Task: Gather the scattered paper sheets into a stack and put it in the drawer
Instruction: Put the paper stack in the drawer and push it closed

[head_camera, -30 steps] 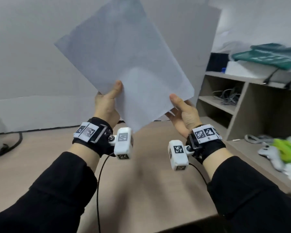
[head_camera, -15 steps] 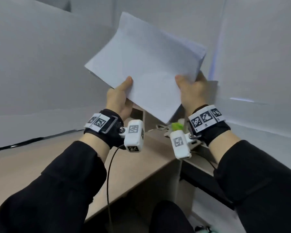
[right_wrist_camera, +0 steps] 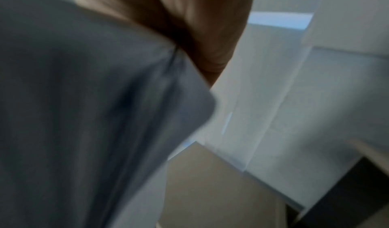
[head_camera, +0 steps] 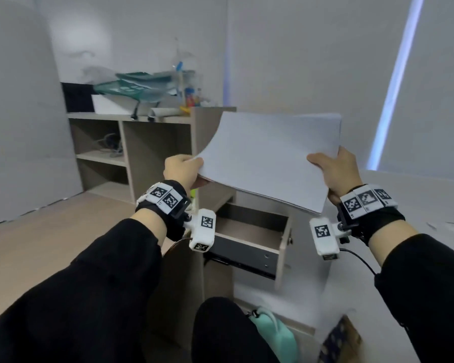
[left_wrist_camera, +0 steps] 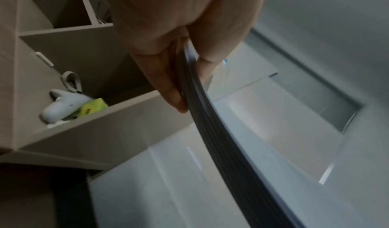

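Observation:
A stack of white paper sheets (head_camera: 268, 155) hangs in the air, held by both hands above an open drawer (head_camera: 252, 231). My left hand (head_camera: 184, 169) pinches the stack's left edge, thumb on top and fingers under it. My right hand (head_camera: 333, 169) grips the right edge the same way. In the left wrist view the left hand (left_wrist_camera: 179, 85) pinches the paper stack (left_wrist_camera: 221, 148), seen edge-on. In the right wrist view the paper stack (right_wrist_camera: 84, 115) fills the left side under my right hand (right_wrist_camera: 202, 51). The drawer is pulled out below the stack, and what shows of its inside holds nothing.
A wooden shelf unit (head_camera: 142, 142) stands behind the drawer, with green folders (head_camera: 136, 87) and clutter on top. A white device and a green object (left_wrist_camera: 92, 108) lie on a low shelf. The desk top (head_camera: 37, 231) lies left. A mint bag (head_camera: 275, 334) sits on the floor.
Both hands have swung the paper stack to the right and lowered it from an upright tilt to nearly flat. The open drawer has come into view under it.

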A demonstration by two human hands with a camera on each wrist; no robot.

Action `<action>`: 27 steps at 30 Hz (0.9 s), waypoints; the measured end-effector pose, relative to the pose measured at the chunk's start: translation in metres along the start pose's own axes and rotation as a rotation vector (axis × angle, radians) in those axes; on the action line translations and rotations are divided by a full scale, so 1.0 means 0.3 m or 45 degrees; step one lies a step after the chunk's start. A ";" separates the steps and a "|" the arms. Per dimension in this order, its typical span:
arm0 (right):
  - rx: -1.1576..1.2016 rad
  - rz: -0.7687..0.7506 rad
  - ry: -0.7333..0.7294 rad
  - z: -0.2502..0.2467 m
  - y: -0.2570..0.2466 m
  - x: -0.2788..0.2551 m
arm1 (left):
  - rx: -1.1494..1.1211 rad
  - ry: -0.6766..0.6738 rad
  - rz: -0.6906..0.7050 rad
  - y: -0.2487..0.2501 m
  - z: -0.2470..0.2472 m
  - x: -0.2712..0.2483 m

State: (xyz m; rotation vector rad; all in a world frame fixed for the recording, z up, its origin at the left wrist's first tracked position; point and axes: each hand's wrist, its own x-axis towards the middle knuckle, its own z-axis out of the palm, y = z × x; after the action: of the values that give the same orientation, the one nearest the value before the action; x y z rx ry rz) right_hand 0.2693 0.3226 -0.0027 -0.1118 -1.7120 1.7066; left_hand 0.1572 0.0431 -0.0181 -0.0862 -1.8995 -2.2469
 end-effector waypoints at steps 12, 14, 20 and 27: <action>-0.213 0.621 0.140 -0.157 0.411 0.232 | 0.427 -0.214 -0.890 -0.523 0.108 0.175; -0.262 0.704 0.107 -0.134 0.475 0.271 | 0.417 -0.201 -1.001 -0.600 0.108 0.201; -0.353 0.848 -0.045 -0.014 0.628 0.380 | 0.405 -0.115 -1.159 -0.749 0.107 0.245; -0.472 0.934 -0.165 0.163 0.759 0.434 | 0.301 -0.102 -1.202 -0.768 0.105 0.240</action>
State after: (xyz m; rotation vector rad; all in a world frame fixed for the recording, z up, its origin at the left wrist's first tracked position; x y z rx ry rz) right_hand 0.0536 0.3782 -0.1493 -0.9115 -2.2426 1.8795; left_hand 0.0411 0.1019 -0.2238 0.9555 -2.5866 -2.4765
